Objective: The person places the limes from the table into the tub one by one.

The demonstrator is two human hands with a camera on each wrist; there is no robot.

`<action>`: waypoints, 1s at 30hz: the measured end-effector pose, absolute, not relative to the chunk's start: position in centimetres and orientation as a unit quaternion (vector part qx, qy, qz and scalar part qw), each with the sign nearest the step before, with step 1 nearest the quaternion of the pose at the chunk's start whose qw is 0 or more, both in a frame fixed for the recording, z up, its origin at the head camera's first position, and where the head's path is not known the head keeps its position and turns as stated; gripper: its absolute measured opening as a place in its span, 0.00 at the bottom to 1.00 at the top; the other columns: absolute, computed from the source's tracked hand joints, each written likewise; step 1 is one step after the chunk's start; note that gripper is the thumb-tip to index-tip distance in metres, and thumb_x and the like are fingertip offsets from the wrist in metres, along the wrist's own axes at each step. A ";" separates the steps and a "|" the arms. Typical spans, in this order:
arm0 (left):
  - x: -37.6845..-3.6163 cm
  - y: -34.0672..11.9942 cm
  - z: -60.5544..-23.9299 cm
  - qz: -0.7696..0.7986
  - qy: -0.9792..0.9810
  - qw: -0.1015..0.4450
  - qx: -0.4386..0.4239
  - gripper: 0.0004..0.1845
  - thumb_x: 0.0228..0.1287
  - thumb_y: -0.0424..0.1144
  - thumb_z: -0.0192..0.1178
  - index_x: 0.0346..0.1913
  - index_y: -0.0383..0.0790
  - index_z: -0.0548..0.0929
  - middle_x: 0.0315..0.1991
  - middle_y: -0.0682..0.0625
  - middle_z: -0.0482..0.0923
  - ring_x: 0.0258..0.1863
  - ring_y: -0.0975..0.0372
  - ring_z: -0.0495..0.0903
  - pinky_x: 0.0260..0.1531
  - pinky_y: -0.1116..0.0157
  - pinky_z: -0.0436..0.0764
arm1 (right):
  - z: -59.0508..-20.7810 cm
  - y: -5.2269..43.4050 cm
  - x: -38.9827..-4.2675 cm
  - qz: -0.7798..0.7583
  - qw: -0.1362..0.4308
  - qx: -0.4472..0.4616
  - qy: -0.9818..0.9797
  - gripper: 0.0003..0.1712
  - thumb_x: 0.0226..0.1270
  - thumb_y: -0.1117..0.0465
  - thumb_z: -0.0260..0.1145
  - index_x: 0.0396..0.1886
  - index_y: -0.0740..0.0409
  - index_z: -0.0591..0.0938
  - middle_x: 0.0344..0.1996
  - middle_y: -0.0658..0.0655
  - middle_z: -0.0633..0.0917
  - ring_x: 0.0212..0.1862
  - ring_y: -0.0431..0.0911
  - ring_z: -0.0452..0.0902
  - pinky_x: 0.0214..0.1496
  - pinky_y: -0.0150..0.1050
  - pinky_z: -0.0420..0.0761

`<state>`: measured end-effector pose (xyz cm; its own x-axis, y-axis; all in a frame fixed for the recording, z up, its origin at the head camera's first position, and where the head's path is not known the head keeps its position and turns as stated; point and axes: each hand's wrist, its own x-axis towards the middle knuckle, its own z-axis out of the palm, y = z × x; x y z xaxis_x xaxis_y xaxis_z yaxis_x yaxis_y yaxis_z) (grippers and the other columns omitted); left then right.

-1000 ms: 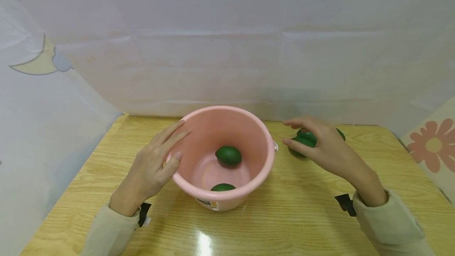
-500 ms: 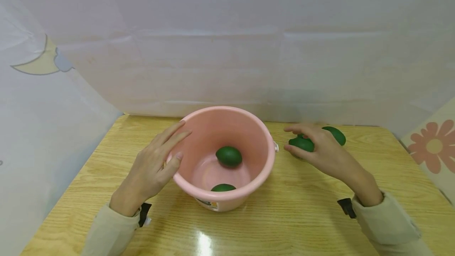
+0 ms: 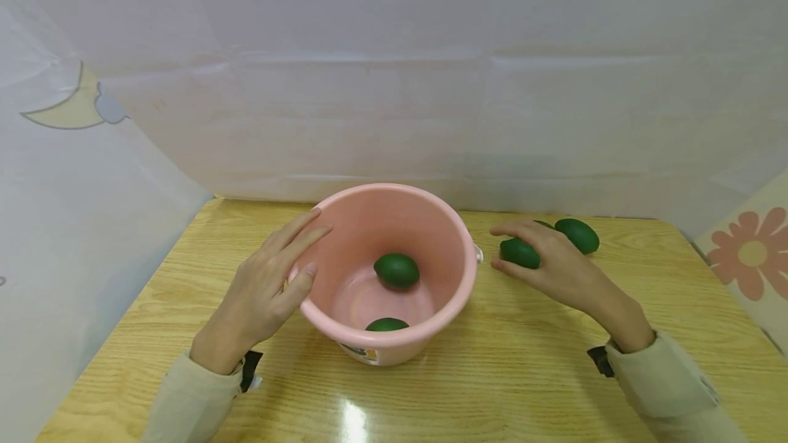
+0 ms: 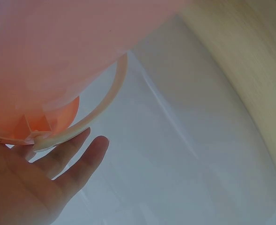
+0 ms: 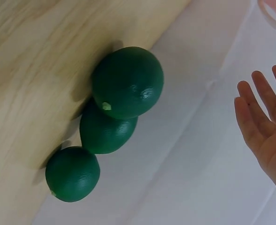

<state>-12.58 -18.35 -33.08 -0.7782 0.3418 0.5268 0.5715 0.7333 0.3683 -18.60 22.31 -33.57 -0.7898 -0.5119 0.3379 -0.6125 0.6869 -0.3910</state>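
A pink bucket (image 3: 382,221) stands on the table, with two green limes inside: one lime (image 3: 396,271) on the bottom, another lime (image 3: 386,324) partly hidden by the near rim. At its left rim rests my left hand (image 3: 255,292), fingers extended; the left wrist view shows them beside the pale handle (image 4: 100,108). My right hand (image 3: 563,269) hovers over the limes right of the bucket, thumb and fingers apart. Between them appears a lime (image 3: 520,252); farther back lies another lime (image 3: 577,235). In the right wrist view three limes sit in a row, the largest-looking lime (image 5: 127,82) apart from the hand.
The wooden table (image 3: 492,374) has its back edge near a pale sheet (image 3: 394,87) hung behind it. More of this sheet rises at both sides, printed with a moon on the left and a red flower (image 3: 751,251) on the right.
My right hand has lowered slightly toward the nearest lime, uncovering more of the lime at the back right. My left hand and the bucket have stayed put.
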 end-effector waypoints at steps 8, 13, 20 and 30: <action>-12.6 -18.4 -33.1 -0.265 -0.905 0.216 -0.253 0.28 0.67 0.41 0.49 0.70 0.47 0.73 0.75 0.52 0.62 0.72 0.52 0.67 0.53 0.42 0.77 | -34.6 23.0 -19.4 0.233 0.093 0.306 -0.918 0.28 0.59 0.56 0.74 0.60 0.59 0.79 0.57 0.61 0.82 0.59 0.59 0.78 0.56 0.58 0.79; -12.6 -18.4 -33.1 -0.266 -0.905 0.215 -0.253 0.28 0.67 0.41 0.49 0.70 0.47 0.73 0.76 0.52 0.62 0.72 0.52 0.66 0.54 0.41 0.77 | -35.2 23.6 -20.0 0.231 0.082 0.298 -0.923 0.29 0.59 0.56 0.74 0.59 0.59 0.79 0.56 0.61 0.82 0.59 0.59 0.78 0.56 0.58 0.78; -12.7 -18.3 -33.0 -0.266 -0.904 0.219 -0.255 0.27 0.66 0.41 0.50 0.69 0.46 0.73 0.75 0.51 0.63 0.72 0.52 0.67 0.54 0.41 0.77 | -35.7 24.1 -20.3 0.226 0.052 0.282 -0.931 0.30 0.61 0.53 0.72 0.61 0.60 0.78 0.58 0.62 0.81 0.62 0.61 0.75 0.58 0.60 0.76; -12.7 -18.3 -33.1 -0.267 -0.904 0.216 -0.254 0.27 0.67 0.41 0.50 0.69 0.46 0.73 0.76 0.51 0.62 0.72 0.52 0.67 0.53 0.41 0.77 | -36.1 24.8 -20.9 0.219 0.035 0.271 -0.937 0.30 0.61 0.55 0.73 0.61 0.63 0.78 0.58 0.66 0.80 0.62 0.64 0.73 0.60 0.64 0.73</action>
<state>-12.68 -18.32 -33.05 -0.7780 0.3432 0.5262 0.5739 0.7291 0.3730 -20.92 24.82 -36.13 -0.8510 -0.4919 0.1841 -0.5226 0.7578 -0.3906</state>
